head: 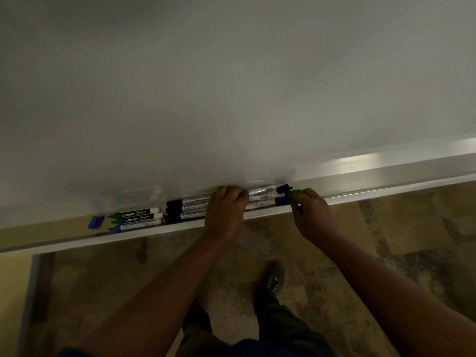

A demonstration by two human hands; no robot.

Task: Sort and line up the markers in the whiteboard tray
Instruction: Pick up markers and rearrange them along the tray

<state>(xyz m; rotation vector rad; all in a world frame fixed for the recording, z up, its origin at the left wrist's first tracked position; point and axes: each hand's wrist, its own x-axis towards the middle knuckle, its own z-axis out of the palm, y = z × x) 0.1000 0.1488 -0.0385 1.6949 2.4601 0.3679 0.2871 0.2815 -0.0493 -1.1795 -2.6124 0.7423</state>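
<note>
A dark shoe (274, 279) is standing on mottled, worn flooring (386, 240). Above it, in the long metal tray (154, 229), slim cylindrical markers (139, 217) are lying parallel, caps black, green and blue. The left hand (225, 212) is curling over several white barrels; the right hand (310, 212) is pinching a green cap (293, 192) below the smooth whiteboard (231, 86).

We think this is a classroom or office. A big whiteboard (231, 86) fills the wall above the hands, its metal tray (386, 173) holds markers (139, 217), and worn floor (386, 240) lies below.
</note>
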